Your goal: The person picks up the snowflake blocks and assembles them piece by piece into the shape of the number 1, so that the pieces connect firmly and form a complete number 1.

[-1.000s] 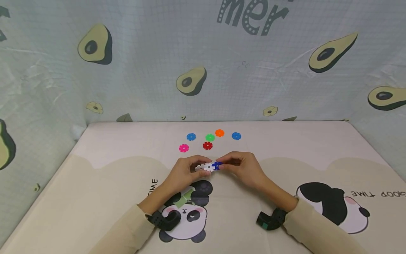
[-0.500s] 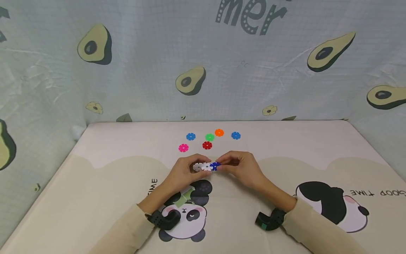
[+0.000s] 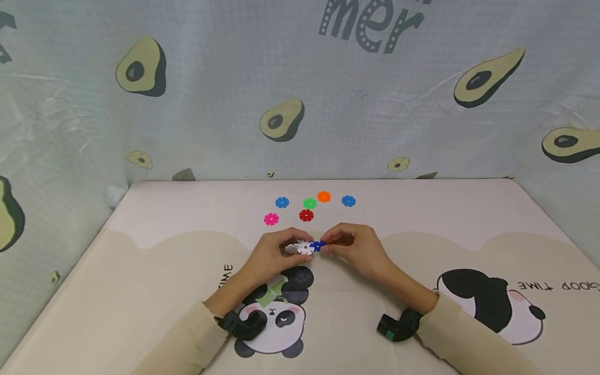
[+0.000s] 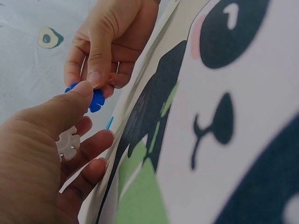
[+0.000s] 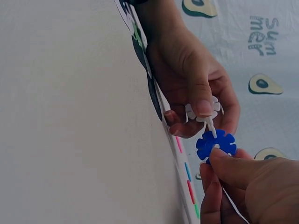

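Note:
My left hand (image 3: 272, 256) pinches a short chain of white notched discs (image 3: 305, 248), flower-like linking pieces, above the table. In the right wrist view one white disc (image 5: 190, 112) faces the camera, and another stands nearly edge-on against the blue notched disc (image 5: 226, 142). My right hand (image 3: 363, 249) holds that blue disc between thumb and fingers, right at the end of the white ones. In the left wrist view the left thumb overlaps the blue disc (image 4: 97, 101), and a white disc (image 4: 69, 143) shows under the left palm.
Beyond the hands several loose discs lie flat: pink (image 3: 271, 219), red (image 3: 307, 215), green (image 3: 310, 203), orange (image 3: 324, 197) and two blue ones (image 3: 282, 202). The panda-printed tablecloth (image 3: 140, 291) runs back to an avocado-printed curtain (image 3: 211, 104).
The joined discs have shifted slightly left and tipped back and forth between the fingers. Both hands keep their holds, and the loose discs stay where they were.

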`<move>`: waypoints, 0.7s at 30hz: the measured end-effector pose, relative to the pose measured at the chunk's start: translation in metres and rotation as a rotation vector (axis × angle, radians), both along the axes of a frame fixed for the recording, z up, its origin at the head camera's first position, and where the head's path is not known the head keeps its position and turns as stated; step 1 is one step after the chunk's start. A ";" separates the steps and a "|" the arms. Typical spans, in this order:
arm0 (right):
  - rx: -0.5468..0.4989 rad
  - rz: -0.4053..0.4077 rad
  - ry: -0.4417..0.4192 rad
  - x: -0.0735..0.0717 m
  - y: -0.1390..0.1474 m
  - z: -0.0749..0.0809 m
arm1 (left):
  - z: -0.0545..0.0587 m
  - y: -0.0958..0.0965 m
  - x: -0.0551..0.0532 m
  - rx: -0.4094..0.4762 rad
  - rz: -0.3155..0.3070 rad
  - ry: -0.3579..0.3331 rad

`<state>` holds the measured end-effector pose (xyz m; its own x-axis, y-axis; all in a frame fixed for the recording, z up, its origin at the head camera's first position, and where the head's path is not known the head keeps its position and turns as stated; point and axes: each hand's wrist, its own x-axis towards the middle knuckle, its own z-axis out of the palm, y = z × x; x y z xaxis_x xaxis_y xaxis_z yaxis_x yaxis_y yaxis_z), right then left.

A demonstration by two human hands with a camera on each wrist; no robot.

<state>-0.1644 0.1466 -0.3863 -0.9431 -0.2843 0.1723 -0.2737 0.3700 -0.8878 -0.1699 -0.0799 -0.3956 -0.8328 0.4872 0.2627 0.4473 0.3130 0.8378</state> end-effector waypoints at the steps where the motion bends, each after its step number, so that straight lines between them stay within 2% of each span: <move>1: -0.001 -0.001 0.000 0.000 0.000 0.000 | 0.000 0.000 0.000 0.000 -0.003 0.005; 11: 0.002 0.029 -0.009 -0.002 0.000 0.002 | 0.001 -0.001 -0.001 0.040 -0.051 0.024; 16: 0.020 0.049 -0.058 -0.003 0.004 0.005 | 0.001 0.000 -0.001 0.012 -0.065 0.014; 21: 0.016 0.125 -0.105 -0.008 0.011 0.008 | 0.006 0.001 0.002 -0.048 -0.024 -0.006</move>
<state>-0.1726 0.1579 -0.3787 -0.9130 -0.4022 0.0685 -0.2240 0.3536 -0.9082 -0.1679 -0.0792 -0.3900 -0.8222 0.5190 0.2337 0.4502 0.3418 0.8249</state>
